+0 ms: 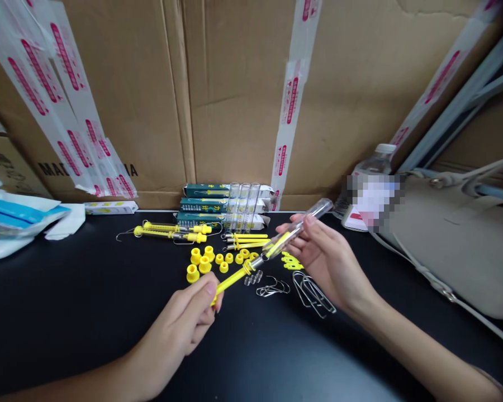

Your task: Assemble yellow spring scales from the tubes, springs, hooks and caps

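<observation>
My left hand (188,312) is closed around the lower end of a yellow spring-scale rod (233,277), which tilts up to the right and ends in a metal spring and small hook. A clear plastic tube (317,210) is pinched in my right hand (324,245), its lower opening right by the hooked end. Yellow shows through the tube; I cannot tell whether it is inside or behind. Below the rod are small springs (254,278) and wire hooks (273,287). Yellow caps (204,264) stand beyond my left hand, and larger wire hooks (314,293) lie under my right wrist.
Assembled spring scales (167,231) lie on the black table (88,312). Boxes (205,205) with clear tubes (245,206) on them, and more yellow rods (247,244), are at the back. A bottle (377,162) and bag (452,234) stand right; cardboard (235,111) rises behind.
</observation>
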Demonstrator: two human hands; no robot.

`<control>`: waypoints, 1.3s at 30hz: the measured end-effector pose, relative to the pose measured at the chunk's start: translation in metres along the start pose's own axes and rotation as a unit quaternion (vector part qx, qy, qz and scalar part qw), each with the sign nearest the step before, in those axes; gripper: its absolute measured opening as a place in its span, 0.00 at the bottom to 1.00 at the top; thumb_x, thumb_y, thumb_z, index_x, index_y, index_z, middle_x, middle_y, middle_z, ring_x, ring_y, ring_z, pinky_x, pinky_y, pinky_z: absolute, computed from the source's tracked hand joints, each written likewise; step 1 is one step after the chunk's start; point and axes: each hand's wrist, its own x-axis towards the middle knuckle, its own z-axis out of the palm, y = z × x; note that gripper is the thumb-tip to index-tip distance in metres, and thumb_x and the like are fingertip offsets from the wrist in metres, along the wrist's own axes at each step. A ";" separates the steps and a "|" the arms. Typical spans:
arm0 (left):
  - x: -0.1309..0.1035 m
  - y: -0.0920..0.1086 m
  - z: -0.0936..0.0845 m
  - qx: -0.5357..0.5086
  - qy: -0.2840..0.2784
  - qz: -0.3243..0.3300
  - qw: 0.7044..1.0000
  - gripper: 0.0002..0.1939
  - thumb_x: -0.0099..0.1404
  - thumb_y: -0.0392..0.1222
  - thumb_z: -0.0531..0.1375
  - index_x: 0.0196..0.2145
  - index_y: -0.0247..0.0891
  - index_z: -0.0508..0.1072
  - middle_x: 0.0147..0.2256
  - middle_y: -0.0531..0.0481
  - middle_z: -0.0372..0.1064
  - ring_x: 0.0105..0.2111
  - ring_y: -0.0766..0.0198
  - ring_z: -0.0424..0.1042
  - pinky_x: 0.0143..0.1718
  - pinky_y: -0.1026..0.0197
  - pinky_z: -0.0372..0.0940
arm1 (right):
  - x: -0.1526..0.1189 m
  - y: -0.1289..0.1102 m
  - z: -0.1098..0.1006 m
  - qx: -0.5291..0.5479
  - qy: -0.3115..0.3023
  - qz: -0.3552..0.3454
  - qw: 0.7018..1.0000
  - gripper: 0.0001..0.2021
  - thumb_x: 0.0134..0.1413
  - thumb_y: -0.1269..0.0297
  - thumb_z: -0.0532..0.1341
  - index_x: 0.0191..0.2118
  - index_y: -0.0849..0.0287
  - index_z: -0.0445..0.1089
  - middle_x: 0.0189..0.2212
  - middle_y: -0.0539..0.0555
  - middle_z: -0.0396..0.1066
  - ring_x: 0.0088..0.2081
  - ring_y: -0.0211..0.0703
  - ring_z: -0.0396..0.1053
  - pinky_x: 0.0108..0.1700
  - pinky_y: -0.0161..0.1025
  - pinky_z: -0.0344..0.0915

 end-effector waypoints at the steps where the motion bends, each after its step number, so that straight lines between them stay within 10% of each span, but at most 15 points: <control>1: 0.001 -0.001 -0.002 -0.007 -0.001 -0.004 1.000 0.22 0.72 0.62 0.48 0.32 0.41 0.60 0.22 0.62 0.41 0.19 0.71 0.34 0.17 0.69 0.34 | 0.004 0.000 -0.003 0.000 0.010 -0.007 1.000 0.12 0.56 0.52 0.68 0.38 0.53 0.73 0.36 0.52 0.79 0.37 0.40 0.76 0.44 0.38 0.73; 25: 0.010 -0.002 -0.007 -0.082 -0.005 0.020 0.996 0.18 0.69 0.57 0.56 0.34 0.39 0.64 0.27 0.59 0.53 0.18 0.75 0.40 0.12 0.75 0.40 | 0.018 0.004 -0.016 -0.028 0.018 -0.065 0.997 0.14 0.54 0.49 0.68 0.40 0.53 0.72 0.35 0.51 0.78 0.35 0.38 0.76 0.41 0.35 0.74; 39: 0.009 0.000 -0.005 -0.080 -0.008 0.014 0.997 0.17 0.70 0.57 0.55 0.35 0.40 0.63 0.24 0.59 0.57 0.18 0.74 0.44 0.12 0.76 0.41 | 0.040 0.017 -0.030 -0.230 0.023 -0.176 0.957 0.18 0.59 0.56 0.65 0.52 0.52 0.66 0.44 0.54 0.73 0.42 0.47 0.77 0.53 0.50 0.72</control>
